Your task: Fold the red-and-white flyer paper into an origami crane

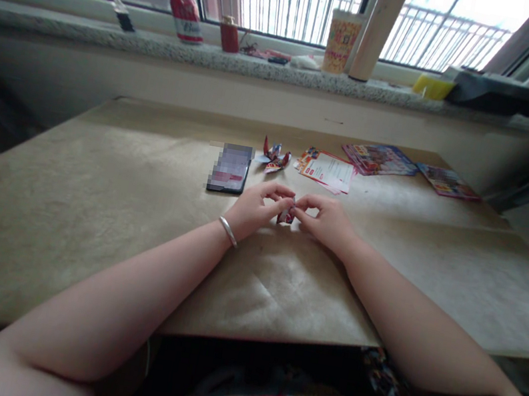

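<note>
Both hands meet over the table, pinching one small piece of folded printed paper [286,216] with red and white on it. My left hand [261,209] grips its left side with thumb and forefinger, a silver bangle on the wrist. From the other side, my right hand [325,220] holds the paper's upper right edge between its fingertips. The fingers cover much of the paper, so its full shape is hidden. Just beyond the hands stands a folded paper figure [276,158] with pointed tips, in similar colours. A phone [231,169] lies left of it.
Behind my right hand lie printed sheets [330,170], a fanned stack of colourful cards [380,160] and another stack [448,181]. The windowsill [265,71] holds a red can [186,17], a red bottle [229,35], a patterned cup [341,43] and a yellow object [434,87].
</note>
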Available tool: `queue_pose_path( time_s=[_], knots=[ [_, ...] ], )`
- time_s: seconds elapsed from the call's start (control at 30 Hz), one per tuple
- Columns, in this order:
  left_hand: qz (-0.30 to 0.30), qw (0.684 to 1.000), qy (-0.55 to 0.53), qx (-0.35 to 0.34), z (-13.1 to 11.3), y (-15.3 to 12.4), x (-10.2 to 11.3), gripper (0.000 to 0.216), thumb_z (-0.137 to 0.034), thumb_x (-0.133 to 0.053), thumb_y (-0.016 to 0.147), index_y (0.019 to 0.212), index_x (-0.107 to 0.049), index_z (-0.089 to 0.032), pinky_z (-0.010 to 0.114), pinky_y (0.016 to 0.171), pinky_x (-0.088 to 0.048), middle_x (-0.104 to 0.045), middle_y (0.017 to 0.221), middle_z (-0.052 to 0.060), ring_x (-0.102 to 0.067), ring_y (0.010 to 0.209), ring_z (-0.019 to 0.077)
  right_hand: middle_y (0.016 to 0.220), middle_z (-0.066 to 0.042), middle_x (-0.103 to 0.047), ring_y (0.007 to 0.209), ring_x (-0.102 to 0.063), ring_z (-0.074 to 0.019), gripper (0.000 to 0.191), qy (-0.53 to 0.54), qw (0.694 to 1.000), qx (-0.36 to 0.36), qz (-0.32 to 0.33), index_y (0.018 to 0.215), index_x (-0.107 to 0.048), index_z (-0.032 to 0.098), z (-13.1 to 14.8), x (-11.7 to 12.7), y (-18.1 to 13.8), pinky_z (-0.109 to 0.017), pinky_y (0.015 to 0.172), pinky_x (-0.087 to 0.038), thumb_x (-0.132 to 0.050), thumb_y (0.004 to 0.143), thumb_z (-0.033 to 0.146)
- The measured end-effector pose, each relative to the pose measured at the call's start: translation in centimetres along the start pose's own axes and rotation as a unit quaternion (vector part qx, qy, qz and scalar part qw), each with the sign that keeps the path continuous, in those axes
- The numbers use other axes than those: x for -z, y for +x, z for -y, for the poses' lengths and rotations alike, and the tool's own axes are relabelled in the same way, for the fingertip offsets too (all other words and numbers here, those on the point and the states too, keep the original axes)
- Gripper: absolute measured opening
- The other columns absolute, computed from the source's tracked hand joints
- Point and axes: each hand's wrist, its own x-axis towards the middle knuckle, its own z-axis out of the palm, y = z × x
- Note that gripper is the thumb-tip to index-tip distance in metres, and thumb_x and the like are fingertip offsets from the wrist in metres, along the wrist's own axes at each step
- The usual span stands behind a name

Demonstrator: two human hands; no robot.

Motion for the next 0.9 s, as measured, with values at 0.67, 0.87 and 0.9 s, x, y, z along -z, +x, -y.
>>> queue_pose_path(
  time_s=[0.67,0.87,0.9],
  knots=[
    [0.054,0.970,-0.222,0.079,0.6,0.3,-0.4,0.039,-0.040,-0.082,0.066,0.082,-0.063,-0.010,0.028,0.069,-0.051,-0.068,0.072,0.003,-0.064,0.066,0.0129,0.080,-0.003,-0.070,0.074,-0.064,-0.0157,0.024,0.189,0.981,-0.025,-0.035,0.088,-0.068,0.021,-1.0,-0.4,0.2,-0.032,0.072,-0.052,-0.069,0.078,0.042],
    [0.052,0.967,-0.231,0.089,0.5,0.2,-0.3,0.045,-0.046,-0.083,0.064,0.084,-0.064,-0.011,0.028,0.068,-0.052,-0.069,0.074,0.004,-0.065,0.067,0.0136,0.079,-0.002,-0.069,0.071,-0.062,-0.0144,0.032,0.261,0.964,-0.036,-0.018,0.089,-0.066,0.020,-1.1,-0.6,0.5,-0.031,0.070,-0.052,-0.071,0.075,0.049],
    [0.055,0.966,-0.236,0.091,0.5,0.2,-0.3,0.045,-0.046,-0.083,0.063,0.084,-0.064,-0.011,0.029,0.069,-0.052,-0.069,0.074,0.004,-0.065,0.067,0.0137,0.080,-0.002,-0.068,0.072,-0.063,-0.0144,0.033,0.276,0.960,-0.038,-0.012,0.089,-0.066,0.021,-1.2,-0.6,0.6,-0.032,0.071,-0.052,-0.071,0.075,0.049]
  ],
)
